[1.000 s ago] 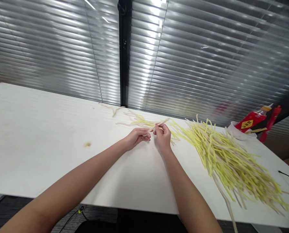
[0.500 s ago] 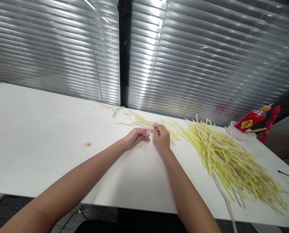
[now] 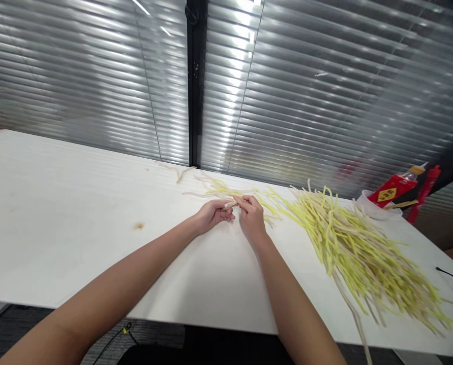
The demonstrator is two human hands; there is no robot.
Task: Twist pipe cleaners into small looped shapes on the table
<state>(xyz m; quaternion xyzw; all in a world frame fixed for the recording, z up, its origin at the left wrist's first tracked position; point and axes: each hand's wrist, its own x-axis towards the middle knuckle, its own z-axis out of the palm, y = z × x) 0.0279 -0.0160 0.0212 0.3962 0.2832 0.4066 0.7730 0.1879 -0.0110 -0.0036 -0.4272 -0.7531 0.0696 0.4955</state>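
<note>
Between my two hands, above the middle of the white table, is a cream-coloured fuzzy stem (image 3: 231, 204) that looks like a pipe cleaner, doubled or bent short. My left hand (image 3: 214, 215) pinches it between thumb and fingers, the other fingers loosely curled. From the right, my right hand (image 3: 251, 215) grips the same stem with thumb and forefinger. Just behind the hands lie loose yellow and cream pipe cleaners (image 3: 220, 188), partly covered by my right hand. How the stem is folded inside the fingers is hidden.
A large heap of yellow and cream pipe cleaners (image 3: 355, 248) spreads over the right of the table (image 3: 77, 213). Behind it stands a white bowl (image 3: 376, 209) with a red-labelled bottle (image 3: 391, 190) leaning over it. Blinds (image 3: 306, 91) rise along the back edge.
My right fingers have shifted slightly left and forward over the cream stem, whose end now shows more thickly between the hands. My left hand has hardly moved.
</note>
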